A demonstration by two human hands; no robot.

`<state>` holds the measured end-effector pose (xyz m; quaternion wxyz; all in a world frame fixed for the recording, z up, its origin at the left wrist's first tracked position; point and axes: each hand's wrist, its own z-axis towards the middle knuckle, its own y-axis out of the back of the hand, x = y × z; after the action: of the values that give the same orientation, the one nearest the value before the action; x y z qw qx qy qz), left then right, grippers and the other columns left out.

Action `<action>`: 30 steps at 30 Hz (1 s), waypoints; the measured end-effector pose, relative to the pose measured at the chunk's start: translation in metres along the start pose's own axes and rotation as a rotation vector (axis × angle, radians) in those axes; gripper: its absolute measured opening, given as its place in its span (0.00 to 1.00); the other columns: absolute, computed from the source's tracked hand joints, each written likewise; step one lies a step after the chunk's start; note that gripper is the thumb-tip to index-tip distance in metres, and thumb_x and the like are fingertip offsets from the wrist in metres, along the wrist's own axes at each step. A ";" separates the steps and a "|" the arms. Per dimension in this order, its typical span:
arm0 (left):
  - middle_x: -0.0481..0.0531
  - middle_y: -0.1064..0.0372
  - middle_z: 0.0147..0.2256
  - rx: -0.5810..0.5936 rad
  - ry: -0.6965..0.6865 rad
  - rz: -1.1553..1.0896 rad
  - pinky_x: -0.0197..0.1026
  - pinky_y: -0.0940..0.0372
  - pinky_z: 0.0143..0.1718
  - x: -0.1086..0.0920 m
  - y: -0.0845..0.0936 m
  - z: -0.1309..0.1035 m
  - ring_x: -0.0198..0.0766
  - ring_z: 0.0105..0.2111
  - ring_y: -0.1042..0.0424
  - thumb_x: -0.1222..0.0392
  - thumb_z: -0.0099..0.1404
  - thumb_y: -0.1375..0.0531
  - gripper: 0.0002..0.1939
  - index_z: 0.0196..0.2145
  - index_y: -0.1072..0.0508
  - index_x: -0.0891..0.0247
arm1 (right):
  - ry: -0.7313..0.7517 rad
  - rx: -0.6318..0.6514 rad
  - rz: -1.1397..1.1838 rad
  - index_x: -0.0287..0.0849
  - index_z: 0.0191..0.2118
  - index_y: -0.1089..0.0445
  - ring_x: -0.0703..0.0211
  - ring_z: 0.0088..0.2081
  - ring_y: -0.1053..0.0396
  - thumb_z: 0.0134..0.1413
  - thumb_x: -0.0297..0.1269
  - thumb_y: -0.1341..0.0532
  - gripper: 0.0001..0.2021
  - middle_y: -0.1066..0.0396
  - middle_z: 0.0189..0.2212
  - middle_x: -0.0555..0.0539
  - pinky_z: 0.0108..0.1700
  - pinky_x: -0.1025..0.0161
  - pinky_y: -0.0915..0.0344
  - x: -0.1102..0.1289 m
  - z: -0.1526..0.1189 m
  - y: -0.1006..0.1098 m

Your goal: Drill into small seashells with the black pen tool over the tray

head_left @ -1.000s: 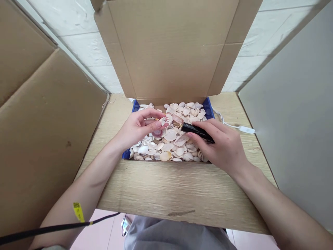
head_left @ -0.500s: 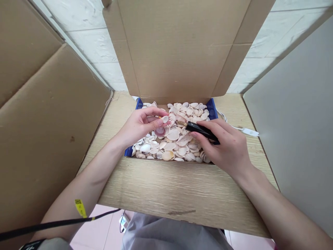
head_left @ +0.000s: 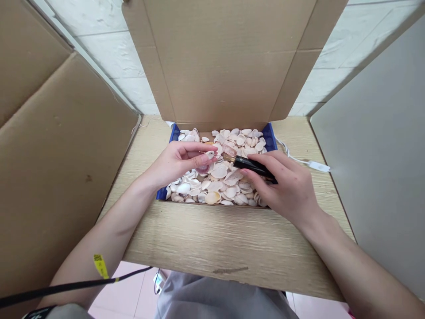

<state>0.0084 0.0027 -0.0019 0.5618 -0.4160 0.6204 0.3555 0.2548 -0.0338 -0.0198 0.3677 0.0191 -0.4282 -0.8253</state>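
My left hand (head_left: 177,161) pinches a small white seashell (head_left: 210,154) between thumb and fingers, above a shallow box. In my right hand (head_left: 283,179) is a black pen-shaped mini drill (head_left: 254,167) with a brass-coloured chuck, pointing left. Its thin tip is close to the held shell; whether they touch I cannot tell. Under both hands, many pale shells (head_left: 212,197) fill the box, whose blue side (head_left: 269,137) shows at the right. A purplish ribbed shell (head_left: 202,169) lies partly hidden just below my left fingers.
The cardboard lid (head_left: 219,57) stands up behind the box. A cardboard panel (head_left: 66,146) rises at the left and a grey panel (head_left: 375,146) at the right. A white cord with a switch (head_left: 319,166) lies on the wooden table (head_left: 199,239). A black cable (head_left: 66,288) crosses the lower left.
The held shell has tilted a little in my left fingers. Both hands stay over the box with the same grips, and the whole view has shifted slightly.
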 end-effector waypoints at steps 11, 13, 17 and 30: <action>0.53 0.22 0.31 -0.019 0.000 0.013 0.36 0.27 0.33 0.001 0.001 0.001 0.34 0.29 0.25 0.59 0.58 0.31 0.12 0.41 0.19 0.65 | -0.019 -0.011 -0.003 0.42 0.45 0.29 0.55 0.36 0.26 0.58 0.37 0.36 0.10 0.25 0.36 0.44 0.39 0.58 0.28 0.001 0.000 0.000; 0.52 0.23 0.29 -0.015 -0.018 0.015 0.35 0.27 0.32 0.001 0.000 0.001 0.33 0.28 0.25 0.59 0.58 0.31 0.11 0.39 0.19 0.66 | -0.019 -0.013 0.000 0.41 0.45 0.29 0.54 0.37 0.26 0.58 0.37 0.36 0.11 0.25 0.36 0.43 0.39 0.58 0.28 0.001 0.001 0.000; 0.52 0.23 0.29 -0.012 -0.022 0.039 0.36 0.28 0.32 0.000 0.000 0.000 0.33 0.28 0.26 0.59 0.59 0.32 0.11 0.39 0.20 0.67 | -0.010 -0.011 -0.014 0.42 0.45 0.29 0.54 0.37 0.26 0.58 0.38 0.37 0.11 0.24 0.36 0.44 0.39 0.57 0.29 0.001 0.001 0.000; 0.51 0.20 0.31 0.019 0.053 0.087 0.34 0.27 0.33 -0.004 -0.002 0.001 0.36 0.32 0.22 0.62 0.55 0.30 0.10 0.36 0.20 0.64 | 0.207 -0.170 -0.187 0.46 0.48 0.30 0.52 0.38 0.28 0.53 0.30 0.34 0.15 0.23 0.38 0.45 0.38 0.54 0.32 0.001 0.000 0.005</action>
<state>0.0105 0.0029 0.0020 0.5331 -0.3924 0.6560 0.3626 0.2569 -0.0364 -0.0153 0.3316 0.1130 -0.3130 -0.8828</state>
